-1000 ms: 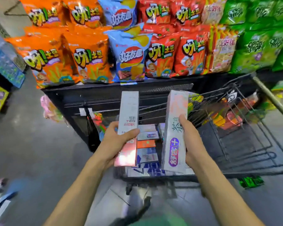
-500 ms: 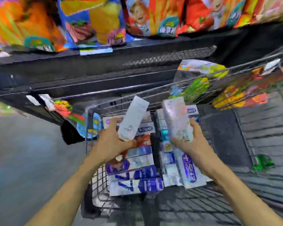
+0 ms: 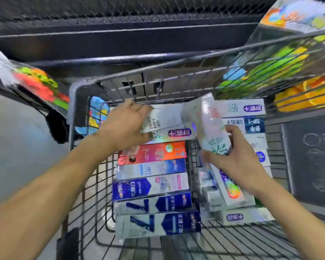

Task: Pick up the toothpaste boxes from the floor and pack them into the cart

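Both arms outstretched, left grip (image 3: 127,126) curled, right grip (image 3: 238,158) curled

The right hand (image 3: 240,162) hides the middle of its toothpaste box (image 3: 212,128); box lettering blurs unreadably.

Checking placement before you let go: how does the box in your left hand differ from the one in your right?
The white box in the left hand lies nearly flat, crosswise at the far end of the left row; the holographic box in the right hand is tilted steeply, above the right stack. The white box looks plain with dark print; the holographic box shimmers, with green leaves. Both are gripped inside the cart.
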